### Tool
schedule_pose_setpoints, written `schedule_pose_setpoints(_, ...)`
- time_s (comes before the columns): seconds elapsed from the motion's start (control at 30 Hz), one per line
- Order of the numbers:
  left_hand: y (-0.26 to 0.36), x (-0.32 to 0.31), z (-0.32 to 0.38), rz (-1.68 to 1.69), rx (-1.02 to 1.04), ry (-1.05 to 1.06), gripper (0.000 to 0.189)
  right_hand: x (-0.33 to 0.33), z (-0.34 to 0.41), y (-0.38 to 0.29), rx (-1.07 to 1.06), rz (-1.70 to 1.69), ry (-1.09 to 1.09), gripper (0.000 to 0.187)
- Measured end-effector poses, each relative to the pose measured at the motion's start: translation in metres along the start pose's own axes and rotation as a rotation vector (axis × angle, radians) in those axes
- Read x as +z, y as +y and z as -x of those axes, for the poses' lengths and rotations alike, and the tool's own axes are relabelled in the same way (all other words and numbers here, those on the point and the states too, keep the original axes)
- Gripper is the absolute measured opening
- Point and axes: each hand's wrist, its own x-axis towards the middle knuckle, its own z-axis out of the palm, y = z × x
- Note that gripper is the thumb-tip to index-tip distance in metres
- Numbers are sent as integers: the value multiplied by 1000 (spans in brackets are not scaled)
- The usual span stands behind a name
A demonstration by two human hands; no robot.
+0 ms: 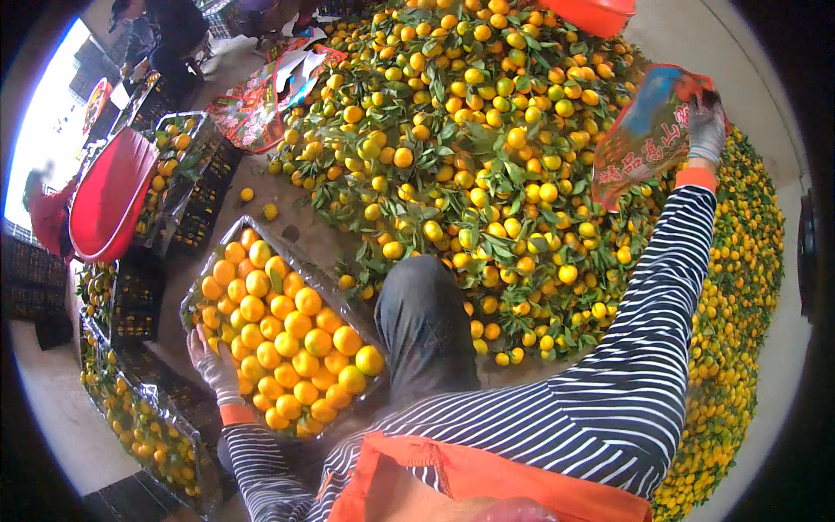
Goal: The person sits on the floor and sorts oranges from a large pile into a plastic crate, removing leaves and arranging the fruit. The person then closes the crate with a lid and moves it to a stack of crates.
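Observation:
My right hand (706,134), in a pale knitted glove, is stretched out to the far right and pinches the edge of a printed red-and-blue sheet (642,140). The sheet bears writing and hangs over a large heap of mandarins with leaves (470,150). My left hand (214,368), also gloved, lies with its fingers apart at the near left side of a crate (336,277) lined with clear plastic film, touching the fruit there. Orange mandarins (287,342) fill this crate in rows up to the rim. Its left side is partly hidden by my hand.
More filled crates (150,437) stand along the left, with a red plastic scoop (114,196) on one. Printed sheets (251,107) lie on the floor beyond. An orange-red basin (593,13) sits atop the heap. Two people (166,32) are at the left. My knee (424,320) is beside the crate.

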Motion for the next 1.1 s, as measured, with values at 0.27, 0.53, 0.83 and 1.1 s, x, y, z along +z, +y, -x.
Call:
schedule_pose_setpoints(0.27, 85, -59, -1, 1203, -248, -64, 48, 182, 198, -26, -174, 692, -1661, 35)
schedule_pose_setpoints(0.53, 141, -131, 43, 2550, -208, -573, 85, 283, 552, -21, -359, 357, -3054, 27)
schedule_pose_setpoints(0.83, 151, -144, 97, 1845, -248, -460, 57, 284, 663, 32, -744, 777, -3434, 29)
schedule_pose_setpoints(1.1, 85, -60, 116, 1376, -603, -52, 44, 240, 656, 59, -422, 513, -2913, 27)
